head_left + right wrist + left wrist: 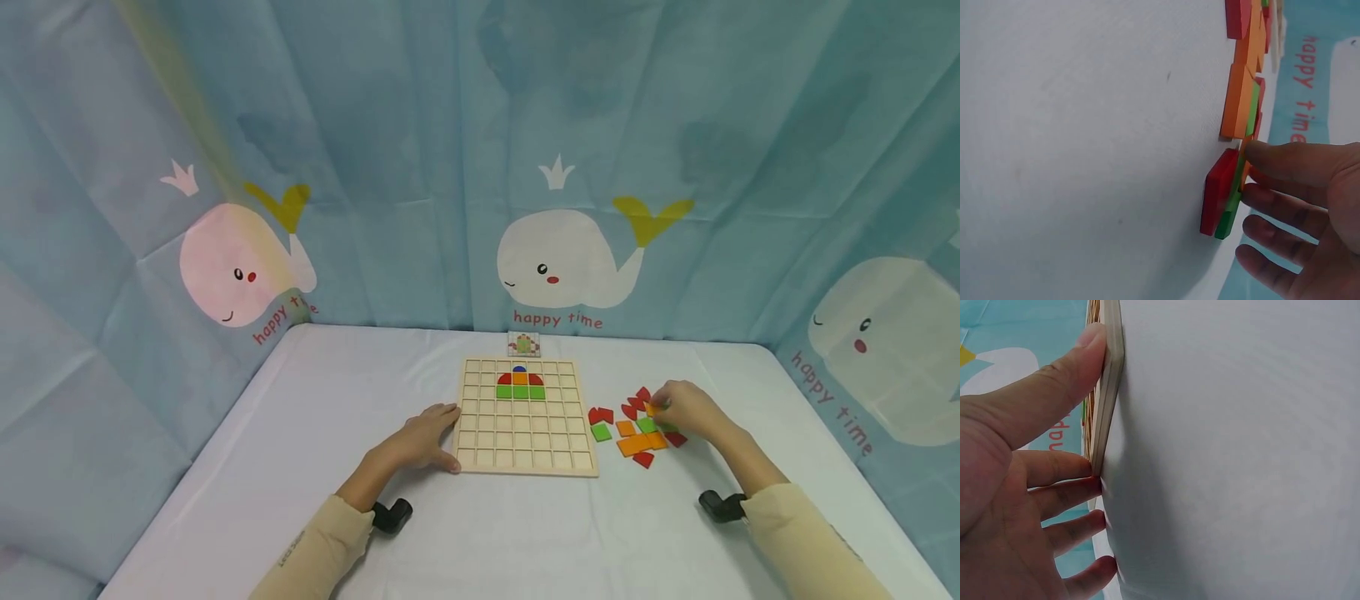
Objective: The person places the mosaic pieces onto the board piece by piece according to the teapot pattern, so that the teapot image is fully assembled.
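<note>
A wooden grid board (525, 429) lies on the white table. Near its top, a blue piece, red quarter-round pieces, an orange square (521, 378) and green squares (521, 392) fill some cells. My left hand (422, 437) rests at the board's left side, thumb and fingertips touching its edge (1109, 394), fingers fairly straight. On the right, my right hand (688, 407) is over a loose group of tiles, thumb and index finger pinching an orange tile (652, 410). Beside those fingertips lie a red tile (1217, 194) and a green tile (1225, 224). The fingers partly hide the pinched tile.
Several more loose tiles lie right of the board, among them a green square (602, 432), an orange tile (634, 446) and a red piece (643, 459). A small pattern card (523, 344) lies behind the board. A blue whale-print curtain (405, 167) hangs around the table.
</note>
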Demonstrator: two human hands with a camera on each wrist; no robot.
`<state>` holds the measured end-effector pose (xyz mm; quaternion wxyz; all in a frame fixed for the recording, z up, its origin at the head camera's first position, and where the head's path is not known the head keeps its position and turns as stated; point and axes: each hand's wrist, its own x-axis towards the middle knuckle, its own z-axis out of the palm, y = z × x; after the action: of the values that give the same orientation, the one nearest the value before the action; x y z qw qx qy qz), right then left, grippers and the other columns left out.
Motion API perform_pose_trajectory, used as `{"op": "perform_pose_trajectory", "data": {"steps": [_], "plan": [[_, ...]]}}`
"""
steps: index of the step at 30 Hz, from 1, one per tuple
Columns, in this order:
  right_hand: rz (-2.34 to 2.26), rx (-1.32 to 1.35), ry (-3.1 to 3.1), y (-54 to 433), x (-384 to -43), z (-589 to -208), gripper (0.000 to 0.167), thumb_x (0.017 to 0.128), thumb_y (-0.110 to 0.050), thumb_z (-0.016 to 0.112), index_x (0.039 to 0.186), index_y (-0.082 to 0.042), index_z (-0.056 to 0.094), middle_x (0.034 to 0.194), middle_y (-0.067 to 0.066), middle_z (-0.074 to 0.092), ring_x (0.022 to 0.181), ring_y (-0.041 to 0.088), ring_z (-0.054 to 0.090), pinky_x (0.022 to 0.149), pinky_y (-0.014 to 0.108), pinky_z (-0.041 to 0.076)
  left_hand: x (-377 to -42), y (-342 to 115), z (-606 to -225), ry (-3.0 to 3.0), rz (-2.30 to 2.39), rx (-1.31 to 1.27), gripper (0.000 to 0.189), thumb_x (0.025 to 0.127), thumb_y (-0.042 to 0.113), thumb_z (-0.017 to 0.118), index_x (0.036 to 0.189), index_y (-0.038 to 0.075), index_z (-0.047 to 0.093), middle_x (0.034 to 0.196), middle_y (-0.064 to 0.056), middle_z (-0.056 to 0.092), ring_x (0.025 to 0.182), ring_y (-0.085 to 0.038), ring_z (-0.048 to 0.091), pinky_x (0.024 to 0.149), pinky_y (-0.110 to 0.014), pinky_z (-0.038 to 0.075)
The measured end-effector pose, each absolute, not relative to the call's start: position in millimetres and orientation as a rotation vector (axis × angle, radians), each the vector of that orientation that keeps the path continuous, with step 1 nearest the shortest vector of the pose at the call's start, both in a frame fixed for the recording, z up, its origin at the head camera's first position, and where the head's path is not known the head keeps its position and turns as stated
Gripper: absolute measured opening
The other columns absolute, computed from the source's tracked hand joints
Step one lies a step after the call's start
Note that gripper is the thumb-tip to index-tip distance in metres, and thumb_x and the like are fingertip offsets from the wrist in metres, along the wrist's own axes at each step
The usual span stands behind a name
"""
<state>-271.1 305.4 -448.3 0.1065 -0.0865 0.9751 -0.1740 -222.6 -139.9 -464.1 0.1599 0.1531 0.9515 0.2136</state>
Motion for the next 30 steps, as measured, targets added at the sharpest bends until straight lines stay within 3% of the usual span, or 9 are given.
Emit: {"op": "perform_pose_trajectory", "data": {"steps": [6,22,30], "plan": [[-0.456,-0.284,2.884,305.2,-271.7,-448.7,0.028,0.084,-0.012,0.074,0.107,0.004,0.071,0.101,0.015,0.068,0.091,0.028,0.059,0.091,0.05,0.054,-223.7,-140.3,-465.4,2.722,0.602,0.446,0.097,0.071,0.033,0.086,0.149,0.003,0.037,0.158,-0.014,0.034,0.148,-0.035,0.025,0.117,-0.058,0.025],[-0.495,-0.296,2.891,306.3,-272.2,-453.3,0.026,0.085,-0.009,0.071,0.108,0.005,0.07,0.101,0.016,0.069,0.094,0.031,0.059,0.093,0.053,0.052,-223.6,-141.2,-465.4,2.725,0.613,0.447,0.098,0.069,0.032,0.087,0.148,0.001,0.038,0.156,-0.016,0.035,0.147,-0.037,0.026,0.116,-0.058,0.025],[-0.519,-0.305,2.904,306.2,-270.9,-449.1,0.028,0.085,-0.011,0.073,0.108,0.004,0.071,0.097,0.013,0.067,0.088,0.026,0.057,0.087,0.048,0.055,-223.9,-140.0,-464.4,2.718,0.609,0.446,0.097,0.07,0.032,0.086,0.149,0.002,0.037,0.157,-0.015,0.034,0.148,-0.036,0.025,0.117,-0.059,0.025]]}}
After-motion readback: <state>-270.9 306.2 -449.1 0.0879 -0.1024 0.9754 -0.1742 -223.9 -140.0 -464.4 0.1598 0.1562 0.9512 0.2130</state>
